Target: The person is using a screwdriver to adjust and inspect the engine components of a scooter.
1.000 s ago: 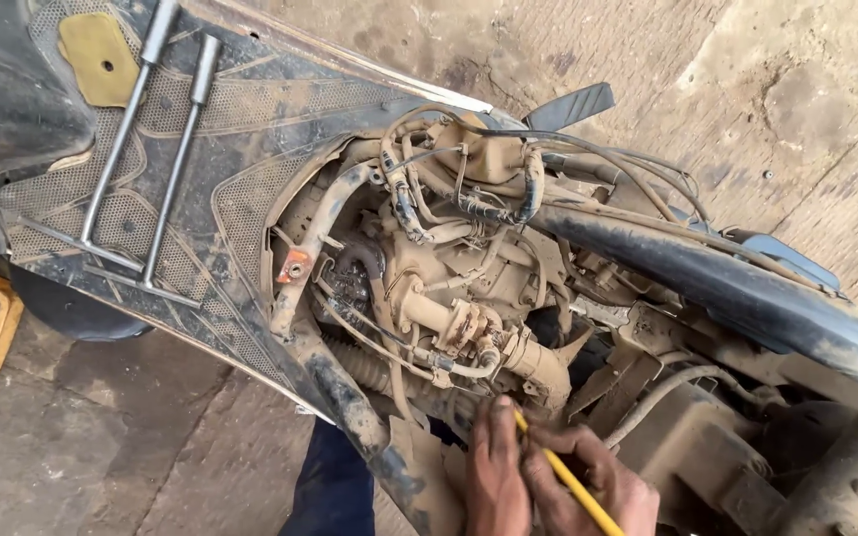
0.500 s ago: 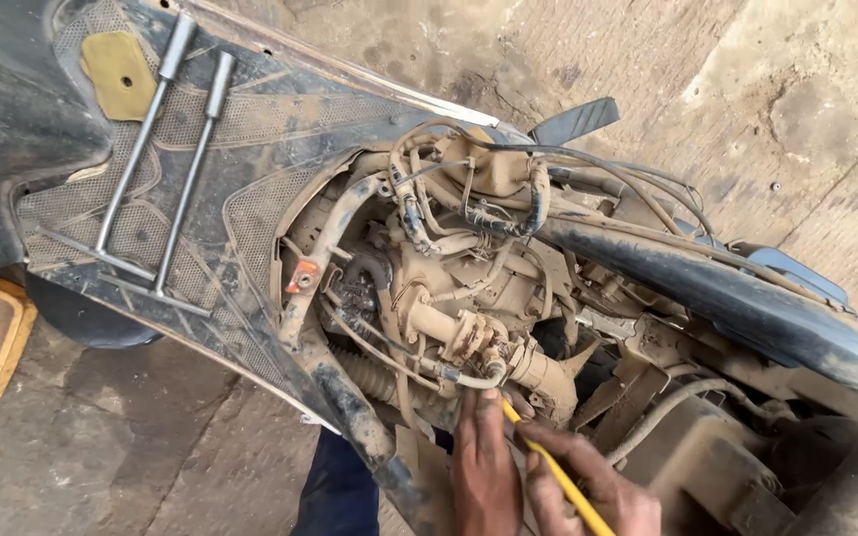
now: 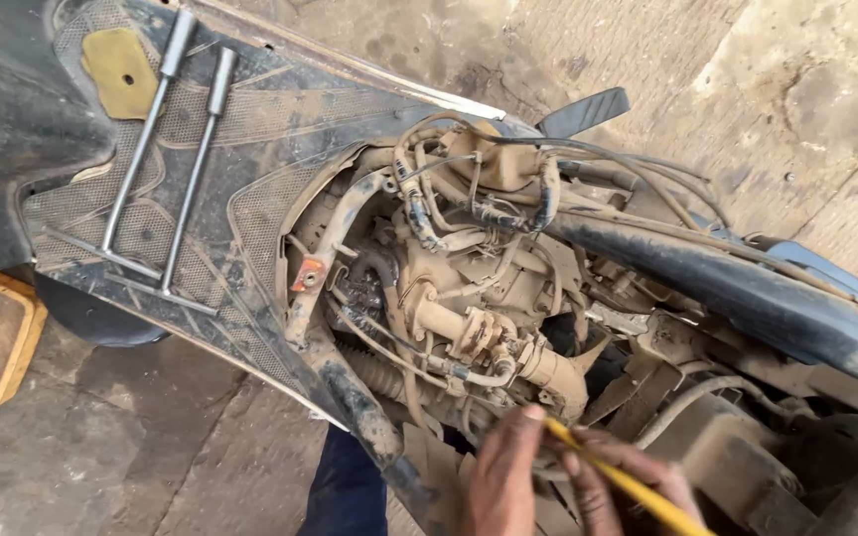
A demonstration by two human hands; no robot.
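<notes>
At about 6 o'clock, the right hand point(image 3: 628, 491) has its fingers wrapped around a yellow screwdriver point(image 3: 623, 481), the tip pointing toward 10 o'clock into the dusty scooter engine point(image 3: 469, 298). The left hand point(image 3: 503, 476) sits just beside it — fingers pressed together, touching the engine's lower parts near a tan hose point(image 3: 479, 377). Two T-handled wrenches point(image 3: 166, 159) lie on the black footboard point(image 3: 280, 129) at 10 o'clock.

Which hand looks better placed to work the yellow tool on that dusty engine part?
Probably the right hand: the yellow tool lies across it, tip toward the dusty engine part. The left hand rests alongside.
</notes>
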